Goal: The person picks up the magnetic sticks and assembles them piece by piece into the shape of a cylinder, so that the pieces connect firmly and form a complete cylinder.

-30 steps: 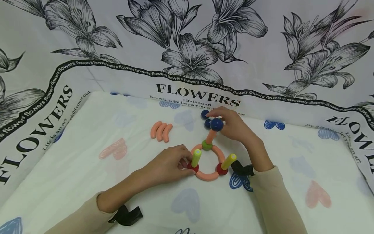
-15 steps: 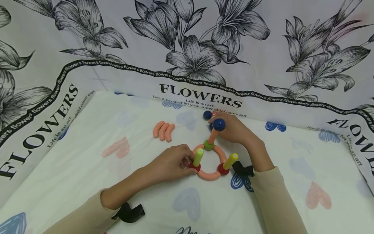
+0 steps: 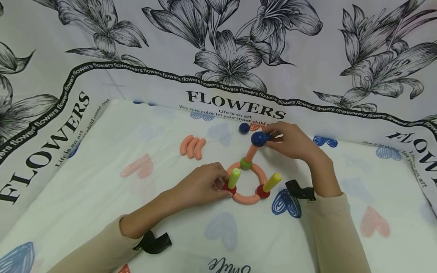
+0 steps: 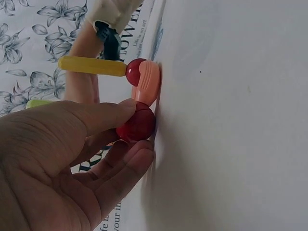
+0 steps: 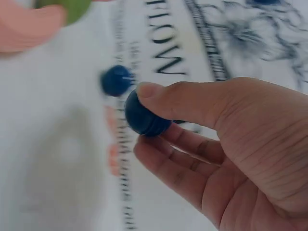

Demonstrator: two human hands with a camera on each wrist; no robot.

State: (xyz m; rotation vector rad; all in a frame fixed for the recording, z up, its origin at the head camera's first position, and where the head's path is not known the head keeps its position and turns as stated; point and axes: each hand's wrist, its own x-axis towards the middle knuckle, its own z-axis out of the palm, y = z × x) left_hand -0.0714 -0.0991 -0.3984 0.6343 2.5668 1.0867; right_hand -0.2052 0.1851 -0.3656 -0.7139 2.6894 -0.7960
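Note:
A ring of curved orange pieces (image 3: 246, 199) lies on the cloth, joined by a green ball (image 3: 246, 163) and two red balls. My left hand (image 3: 201, 185) pinches the left red ball (image 4: 136, 123), from which a yellow-green stick (image 3: 234, 178) stands up. The right red ball (image 3: 263, 191) bears a yellow stick (image 3: 272, 183). From the green ball an orange rod (image 3: 251, 152) rises, topped by a blue ball (image 3: 258, 138). Just right of that top, my right hand (image 3: 290, 140) pinches another blue ball (image 5: 144, 115) between thumb and fingers; the head view mostly hides it.
One loose blue ball (image 3: 244, 128) lies on the cloth beyond the ring. Several curved orange pieces (image 3: 193, 147) lie side by side at the left. A white cloth (image 3: 184, 242) printed with hearts covers the surface, and a flower-printed sheet (image 3: 164, 87) is behind it.
My right hand has taken up one of the two loose blue balls and moved right with it. The left hand keeps its hold on the red ball. The head view has shifted slightly.

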